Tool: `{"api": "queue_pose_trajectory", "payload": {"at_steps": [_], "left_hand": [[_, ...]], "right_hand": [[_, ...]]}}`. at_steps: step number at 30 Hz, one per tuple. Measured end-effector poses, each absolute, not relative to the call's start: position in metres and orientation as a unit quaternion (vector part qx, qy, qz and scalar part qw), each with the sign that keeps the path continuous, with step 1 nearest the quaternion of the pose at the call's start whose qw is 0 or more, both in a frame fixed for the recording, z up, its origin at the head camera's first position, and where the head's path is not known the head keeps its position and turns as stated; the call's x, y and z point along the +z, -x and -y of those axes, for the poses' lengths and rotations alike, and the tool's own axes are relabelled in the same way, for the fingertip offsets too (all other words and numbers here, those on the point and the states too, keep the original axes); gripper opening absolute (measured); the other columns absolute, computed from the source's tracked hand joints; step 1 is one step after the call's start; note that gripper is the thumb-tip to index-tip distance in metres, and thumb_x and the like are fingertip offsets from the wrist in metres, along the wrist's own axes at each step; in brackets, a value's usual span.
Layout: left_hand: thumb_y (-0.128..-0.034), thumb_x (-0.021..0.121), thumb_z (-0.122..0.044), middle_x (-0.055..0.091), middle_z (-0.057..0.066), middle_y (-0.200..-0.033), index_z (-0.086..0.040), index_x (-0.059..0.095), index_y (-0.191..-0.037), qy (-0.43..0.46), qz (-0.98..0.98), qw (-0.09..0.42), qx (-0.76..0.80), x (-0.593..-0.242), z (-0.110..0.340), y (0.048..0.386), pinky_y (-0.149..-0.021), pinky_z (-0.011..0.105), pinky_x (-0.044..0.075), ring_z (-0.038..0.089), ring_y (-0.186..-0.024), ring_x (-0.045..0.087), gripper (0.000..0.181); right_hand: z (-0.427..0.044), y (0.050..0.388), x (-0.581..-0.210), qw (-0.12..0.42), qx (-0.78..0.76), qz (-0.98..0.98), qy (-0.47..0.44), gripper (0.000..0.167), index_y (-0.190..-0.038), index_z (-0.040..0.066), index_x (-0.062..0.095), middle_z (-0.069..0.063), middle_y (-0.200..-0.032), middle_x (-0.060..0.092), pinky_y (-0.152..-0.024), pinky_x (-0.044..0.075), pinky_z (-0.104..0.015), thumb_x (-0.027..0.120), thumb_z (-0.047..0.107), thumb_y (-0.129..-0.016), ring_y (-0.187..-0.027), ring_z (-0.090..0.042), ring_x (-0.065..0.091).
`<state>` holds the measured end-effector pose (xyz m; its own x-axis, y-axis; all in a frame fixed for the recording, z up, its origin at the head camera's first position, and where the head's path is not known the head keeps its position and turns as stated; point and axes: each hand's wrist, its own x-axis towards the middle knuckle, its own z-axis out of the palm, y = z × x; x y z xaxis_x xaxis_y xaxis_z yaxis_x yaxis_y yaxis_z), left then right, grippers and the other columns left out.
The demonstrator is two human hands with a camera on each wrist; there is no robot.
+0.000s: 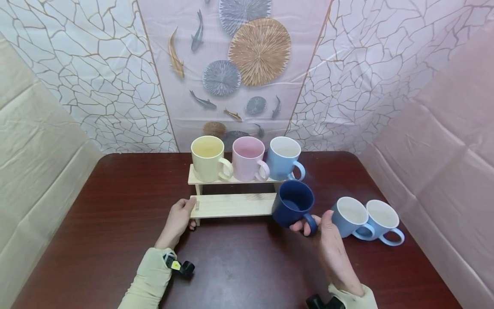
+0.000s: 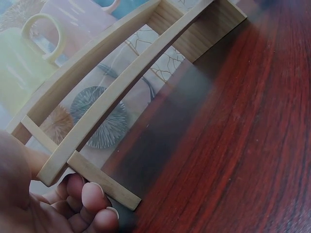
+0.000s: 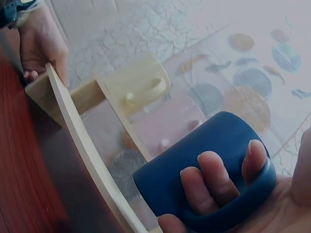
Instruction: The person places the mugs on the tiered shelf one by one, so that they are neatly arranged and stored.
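My right hand (image 1: pixel 328 242) has its fingers passed through the handle of the one dark blue mug (image 1: pixel 290 208), curled against its side, and the mug sits tilted in my grasp at the right end of the rack's lower board (image 1: pixel 233 206). It hides that end of the board, so I can't tell whether mug and wood touch. My right thumb is cut off at the edge of the right wrist view; from the head it overlaps the nearer table mug (image 1: pixel 347 219), and contact there is hard to judge. My left hand (image 1: pixel 178 219) pinches the board's left end, thumb on top and the other fingers bent beneath, mostly hidden from the head but showing from the left wrist. In that wrist view the yellow mug (image 1: pixel 207 161) and pink mug (image 1: pixel 248 162) are cropped, and only a blue patch shows beyond them. I count six mugs: those two plus a light blue mug (image 1: pixel 283 159) in a row of three on the single upper board (image 1: pixel 239 182), two more light blue ones on the dark red table (image 1: pixel 115 223) at my right, the nearer one's handle partly covering the farther mug (image 1: pixel 381 219), and the one I hold.
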<state>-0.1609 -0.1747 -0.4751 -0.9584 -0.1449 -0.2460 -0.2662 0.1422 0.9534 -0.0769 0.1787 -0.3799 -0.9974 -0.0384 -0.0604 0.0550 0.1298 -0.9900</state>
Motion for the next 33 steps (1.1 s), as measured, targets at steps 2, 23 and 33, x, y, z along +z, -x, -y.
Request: {"api": "queue_pose_trajectory", "payload": {"at_steps": [2, 23, 33], "left_hand": [[-0.1022, 0.047, -0.04, 0.053, 0.007, -0.064, 0.0, 0.054, -0.099, 0.136, -0.754, 0.047, 0.641, -0.475, 0.174, 0.161, -0.048, 0.029, 0.049, 0.016, -0.047, 0.051, 0.041], [-0.1023, 0.047, -0.038, 0.055, 0.009, -0.062, 0.001, 0.054, -0.098, 0.139, -0.751, 0.047, 0.643, -0.475, 0.174, 0.163, -0.047, 0.028, 0.048, 0.017, -0.046, 0.052, 0.04], [-0.1026, 0.046, -0.038, 0.055, 0.009, -0.061, 0.001, 0.054, -0.102, 0.139, -0.749, 0.053, 0.645, -0.474, 0.174, 0.162, -0.047, 0.028, 0.048, 0.016, -0.046, 0.051, 0.04]], "right_hand": [[-0.174, 0.078, -0.378, 0.044, -0.662, -0.748, -0.007, 0.08, -0.087, -0.009, 0.048, -0.019, -0.098, 0.067, -0.091, 0.047, -0.028, 0.008, 0.06, -0.1, -0.102, -0.025, 0.062], [-0.136, 0.091, -0.385, 0.075, -0.703, -0.701, 0.092, 0.049, -0.081, -0.012, 0.048, -0.022, -0.088, 0.066, -0.089, 0.051, -0.03, 0.033, 0.025, -0.108, -0.093, -0.027, 0.063], [-0.129, 0.096, -0.389, 0.075, -0.703, -0.696, 0.12, 0.053, -0.08, -0.014, 0.049, -0.022, -0.088, 0.066, -0.088, 0.051, -0.031, 0.038, 0.03, -0.107, -0.091, -0.026, 0.063]]}}
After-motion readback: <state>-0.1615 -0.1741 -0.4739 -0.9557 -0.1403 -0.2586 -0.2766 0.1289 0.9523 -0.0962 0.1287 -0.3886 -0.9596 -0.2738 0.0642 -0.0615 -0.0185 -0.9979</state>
